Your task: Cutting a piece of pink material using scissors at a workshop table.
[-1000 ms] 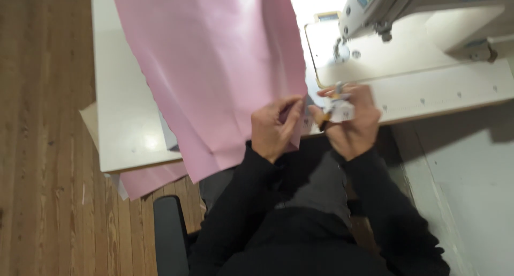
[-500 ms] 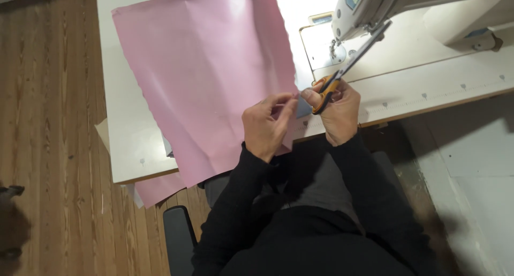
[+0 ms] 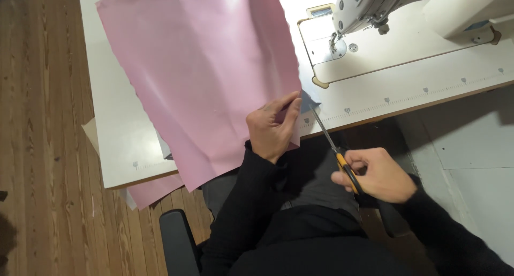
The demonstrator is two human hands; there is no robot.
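Note:
A large sheet of pink fabric (image 3: 198, 72) lies spread on the white sewing table (image 3: 115, 142), its near corner hanging over the front edge. My left hand (image 3: 273, 128) pinches the fabric's right edge near that corner, beside a small grey piece (image 3: 309, 101). My right hand (image 3: 375, 174) holds orange-handled scissors (image 3: 334, 150) below the table edge, the blades pointing up toward the grey piece and the fabric's edge.
A white sewing machine (image 3: 375, 2) stands at the back right, its needle over a plate (image 3: 326, 45). A second pink piece (image 3: 152, 193) hangs below the table edge. Wooden floor (image 3: 37, 147) lies left; a black chair arm (image 3: 179, 244) sits near me.
My right hand has drawn back toward me with the scissors, from beside the left hand to below the table edge. The blades now point at the fabric's edge. The left hand keeps its hold.

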